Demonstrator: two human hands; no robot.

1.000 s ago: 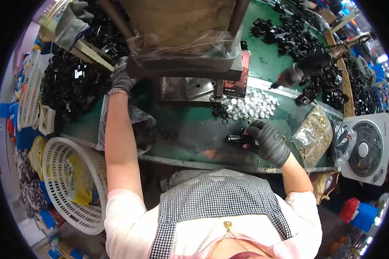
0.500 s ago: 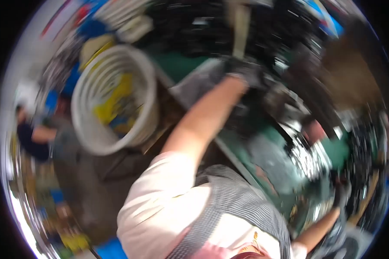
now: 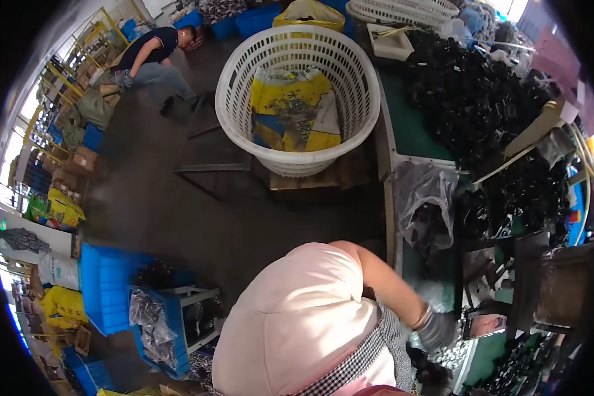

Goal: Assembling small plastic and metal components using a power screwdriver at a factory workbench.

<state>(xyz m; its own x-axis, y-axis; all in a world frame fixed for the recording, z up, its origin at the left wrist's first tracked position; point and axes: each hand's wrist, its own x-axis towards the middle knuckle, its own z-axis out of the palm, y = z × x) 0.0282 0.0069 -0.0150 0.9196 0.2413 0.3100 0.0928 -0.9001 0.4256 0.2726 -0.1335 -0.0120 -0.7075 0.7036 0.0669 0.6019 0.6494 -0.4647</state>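
Observation:
My left hand (image 3: 439,329) is in a grey glove, at the end of a bent bare forearm reaching to the right over the workbench. Its fingers are largely turned out of sight, so whether they grip anything is unclear. Beside the glove is a small shiny panel (image 3: 487,325) with a pinkish reflection. A dark shape (image 3: 434,376) just below may be my right hand in a glove, but its outline is lost in shadow. Farther along the green bench (image 3: 419,125) lie a clear plastic bag (image 3: 426,198) and a large heap of black parts (image 3: 462,99).
A white slotted basket (image 3: 297,162) holding a yellow sack (image 3: 297,112) stands left of the bench. Blue crates (image 3: 109,290) are at lower left. Another person (image 3: 152,56) bends over at far left. A pale board (image 3: 531,135) rests over the heap.
My view has swung left, bringing the basket to the middle. My left hand has come back from the far part of the bench, closer to my body. My right forearm is no longer visible.

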